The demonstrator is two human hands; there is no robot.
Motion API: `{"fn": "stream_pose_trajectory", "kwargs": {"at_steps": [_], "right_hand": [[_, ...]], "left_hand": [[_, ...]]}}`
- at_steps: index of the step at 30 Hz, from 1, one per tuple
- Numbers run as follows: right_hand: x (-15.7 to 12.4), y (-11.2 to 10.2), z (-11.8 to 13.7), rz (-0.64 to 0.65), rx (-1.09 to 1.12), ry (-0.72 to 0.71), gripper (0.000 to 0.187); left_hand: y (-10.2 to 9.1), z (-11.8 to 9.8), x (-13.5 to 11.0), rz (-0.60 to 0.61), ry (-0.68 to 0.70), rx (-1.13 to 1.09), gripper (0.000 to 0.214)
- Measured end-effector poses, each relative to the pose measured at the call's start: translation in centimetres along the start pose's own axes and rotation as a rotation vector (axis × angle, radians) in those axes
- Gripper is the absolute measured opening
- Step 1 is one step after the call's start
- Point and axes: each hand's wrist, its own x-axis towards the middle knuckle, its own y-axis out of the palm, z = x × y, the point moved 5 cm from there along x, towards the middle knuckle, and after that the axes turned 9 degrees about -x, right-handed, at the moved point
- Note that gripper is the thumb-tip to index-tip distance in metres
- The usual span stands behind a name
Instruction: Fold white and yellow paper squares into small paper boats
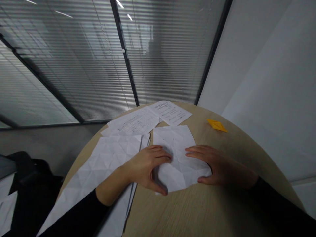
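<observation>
A creased white sheet of paper point(176, 144) lies on the round wooden table point(217, 210) in front of me. My left hand point(148, 164) rests on its left edge, fingers stretched flat across the paper and thumb at its near corner. My right hand point(217, 166) lies flat on the sheet's right side, fingers together pointing left, thumb by the near edge. Both hands press the paper down.
A larger creased white sheet point(103, 161) on a stack of papers lies under my left forearm. Two printed sheets point(153, 118) sit at the table's far side. A small folded orange paper point(216, 125) lies far right. A dark bag point(29, 184) sits left, off the table.
</observation>
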Motion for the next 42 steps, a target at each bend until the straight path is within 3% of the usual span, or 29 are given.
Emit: {"fn": "stream_pose_trajectory", "kwargs": {"at_steps": [6,9,13,15,17,20,22,27,33,36,39,40,42], "right_hand": [[0.3,-0.1,-0.8,-0.182,0.009,0.003,0.031],[0.3,0.0,-1.5,-0.253,0.026,0.019,0.014],[0.3,-0.3,-2.0,-0.237,0.061,0.070,0.015],[0.3,-0.6,-1.9,-0.239,0.081,0.069,0.013],[0.4,-0.9,-1.9,-0.246,0.081,0.070,0.014],[0.3,-0.9,-2.0,-0.260,0.068,0.098,0.016],[0.0,-0.7,-2.2,-0.296,0.066,0.106,0.016],[-1.3,0.3,-2.9,-0.436,0.054,0.177,0.017],[-1.4,0.8,-2.6,-0.468,0.049,0.218,0.025],[-1.0,0.2,-2.2,-0.477,0.041,0.193,0.024],[-0.7,-0.3,-1.6,-0.405,0.101,0.116,0.025],[-0.6,-0.6,-1.2,-0.378,0.127,0.077,0.034],[-0.7,-1.1,-0.6,-0.347,0.141,0.005,0.073]], "left_hand": [[0.6,-0.6,0.3,0.006,0.052,-0.045,0.109],[0.2,-0.7,0.3,-0.018,0.036,0.049,0.097],[-0.5,-1.2,0.3,-0.099,0.086,0.191,0.043],[-0.9,-1.3,0.2,-0.131,0.100,0.226,0.032],[-0.9,-1.2,0.1,-0.114,0.093,0.211,0.046],[-0.7,-1.0,0.1,-0.052,0.073,0.154,0.082],[-0.4,-0.8,0.1,-0.031,0.066,0.161,0.089],[-0.2,-0.5,0.2,-0.066,0.046,0.287,0.073],[-0.3,-0.7,0.3,-0.037,0.035,0.288,0.093],[-0.4,-0.7,0.1,-0.067,0.035,0.344,0.066],[-0.9,-0.5,-0.5,-0.141,0.017,0.332,0.043],[-1.1,-0.4,-0.7,-0.166,0.009,0.305,0.041],[-1.5,-0.3,-1.0,-0.206,-0.008,0.242,0.054]]}}
